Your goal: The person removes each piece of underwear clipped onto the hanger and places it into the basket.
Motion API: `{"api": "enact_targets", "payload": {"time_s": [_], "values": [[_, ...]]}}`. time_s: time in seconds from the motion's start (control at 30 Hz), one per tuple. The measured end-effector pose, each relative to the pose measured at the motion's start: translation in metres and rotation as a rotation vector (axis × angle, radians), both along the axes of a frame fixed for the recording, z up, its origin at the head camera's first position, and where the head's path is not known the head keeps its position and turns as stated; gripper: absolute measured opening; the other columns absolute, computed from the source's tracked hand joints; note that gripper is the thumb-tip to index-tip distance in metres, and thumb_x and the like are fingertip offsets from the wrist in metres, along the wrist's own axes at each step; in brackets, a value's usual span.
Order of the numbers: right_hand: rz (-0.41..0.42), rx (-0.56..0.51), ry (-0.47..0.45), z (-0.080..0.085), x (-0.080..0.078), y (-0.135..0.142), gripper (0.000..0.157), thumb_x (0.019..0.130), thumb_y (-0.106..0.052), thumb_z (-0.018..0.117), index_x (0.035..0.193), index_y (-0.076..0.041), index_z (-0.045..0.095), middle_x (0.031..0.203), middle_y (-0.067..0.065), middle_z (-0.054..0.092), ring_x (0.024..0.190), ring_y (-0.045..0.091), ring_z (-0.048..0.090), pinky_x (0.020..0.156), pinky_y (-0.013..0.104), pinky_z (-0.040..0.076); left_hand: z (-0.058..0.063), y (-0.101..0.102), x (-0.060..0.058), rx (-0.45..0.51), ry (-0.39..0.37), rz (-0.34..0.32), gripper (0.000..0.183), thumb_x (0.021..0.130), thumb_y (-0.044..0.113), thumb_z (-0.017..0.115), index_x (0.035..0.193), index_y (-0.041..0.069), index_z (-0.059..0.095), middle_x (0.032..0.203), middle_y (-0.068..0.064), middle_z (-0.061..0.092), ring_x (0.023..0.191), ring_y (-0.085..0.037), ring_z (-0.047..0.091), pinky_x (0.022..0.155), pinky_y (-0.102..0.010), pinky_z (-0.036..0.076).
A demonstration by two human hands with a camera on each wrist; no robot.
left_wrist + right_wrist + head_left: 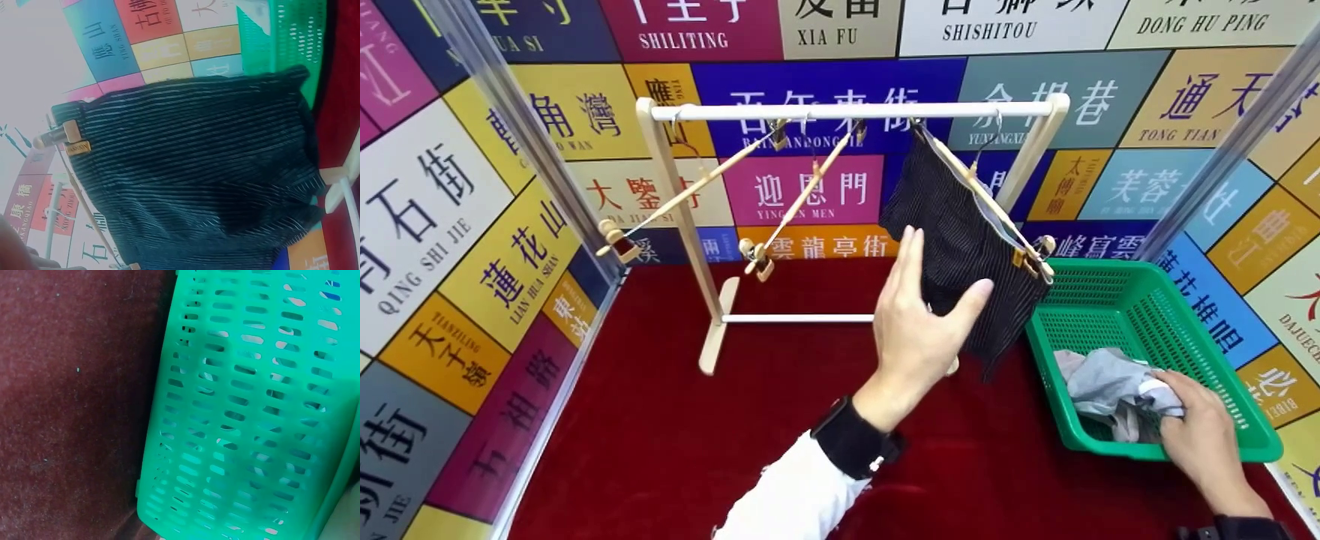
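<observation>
My left hand (pixel 915 326), fingers straight and thumb spread apart, is raised in front of black pinstriped shorts (pixel 937 217). The shorts hang by their waistband from a wooden clip hanger (pixel 960 169) on the white rail. In the left wrist view the shorts (pixel 197 163) fill most of the picture, with a wooden clip (pixel 72 132) at the waistband. Down in the green basket (pixel 1252 405), my right hand (pixel 1204 431) grips a light grey cloth garment (pixel 1110 382) bunched among other cloth. The basket wall (pixel 242 405) hides the garment's shape in the right wrist view.
Two bare wooden clip hangers, a left one (pixel 690 187) and a middle one (pixel 802 195), hang from the rack's rail (pixel 840 111). The wooden rack stands on a dark red cloth (pixel 660 450). Panels with street names (pixel 825 187) enclose the back and sides.
</observation>
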State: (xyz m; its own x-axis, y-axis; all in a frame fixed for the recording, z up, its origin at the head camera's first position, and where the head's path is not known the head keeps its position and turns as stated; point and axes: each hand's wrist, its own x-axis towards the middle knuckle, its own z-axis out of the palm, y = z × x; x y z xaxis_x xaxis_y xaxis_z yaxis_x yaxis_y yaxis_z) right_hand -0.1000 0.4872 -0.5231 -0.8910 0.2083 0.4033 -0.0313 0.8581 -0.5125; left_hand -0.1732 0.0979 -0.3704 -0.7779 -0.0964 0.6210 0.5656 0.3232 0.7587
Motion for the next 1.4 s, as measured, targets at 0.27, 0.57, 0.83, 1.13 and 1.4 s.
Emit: {"api": "enact_targets", "payload": {"time_s": [0.27,0.57,0.83,1.13,1.4], "values": [[0.009,0.015,-0.086,0.002,-0.001,0.001,0.059,0.076,0.021,0.048,0.131,0.009,0.063,0.137,0.037,0.056,0.123,0.064,0.047,0.094,0.076,0.038,0.015,0.012,0.004,0.003,-0.067,-0.029,0.091,0.089,0.047,0.081,0.16,0.007,0.04,0.166,-0.005,0.039,0.149,-0.022,0.042,0.121,-0.039,0.035],[0.034,0.026,-0.159,0.004,-0.001,0.005,0.054,0.078,0.018,0.053,0.131,0.009,0.061,0.138,0.039,0.054,0.122,0.065,0.048,0.092,0.076,0.04,0.024,0.026,0.005,0.006,-0.089,-0.044,0.089,0.089,0.045,0.082,0.159,0.008,0.043,0.165,-0.005,0.041,0.15,-0.02,0.041,0.124,-0.036,0.031],[0.058,0.029,-0.205,0.004,-0.002,0.006,0.052,0.08,0.018,0.056,0.132,0.015,0.057,0.139,0.042,0.05,0.123,0.067,0.045,0.095,0.078,0.039,0.031,0.04,0.008,-0.049,-0.052,-0.017,0.091,0.088,0.047,0.082,0.157,0.002,0.044,0.163,-0.01,0.043,0.15,-0.019,0.041,0.125,-0.033,0.026],[0.065,0.038,-0.213,0.004,-0.003,0.008,0.05,0.08,0.017,0.059,0.129,0.016,0.057,0.133,0.044,0.053,0.117,0.066,0.05,0.091,0.075,0.042,0.038,0.062,0.007,-0.173,-0.159,0.024,0.103,0.088,0.062,0.076,0.162,0.003,0.035,0.167,-0.013,0.035,0.154,-0.022,0.033,0.126,-0.037,0.024],[0.073,0.042,-0.224,0.005,-0.004,0.007,0.047,0.08,0.013,0.061,0.127,0.013,0.06,0.124,0.041,0.059,0.107,0.06,0.058,0.082,0.071,0.047,0.037,0.072,0.0,-0.234,-0.149,0.062,0.105,0.088,0.061,0.076,0.163,0.003,0.031,0.167,-0.016,0.034,0.153,-0.025,0.036,0.123,-0.036,0.03]]}}
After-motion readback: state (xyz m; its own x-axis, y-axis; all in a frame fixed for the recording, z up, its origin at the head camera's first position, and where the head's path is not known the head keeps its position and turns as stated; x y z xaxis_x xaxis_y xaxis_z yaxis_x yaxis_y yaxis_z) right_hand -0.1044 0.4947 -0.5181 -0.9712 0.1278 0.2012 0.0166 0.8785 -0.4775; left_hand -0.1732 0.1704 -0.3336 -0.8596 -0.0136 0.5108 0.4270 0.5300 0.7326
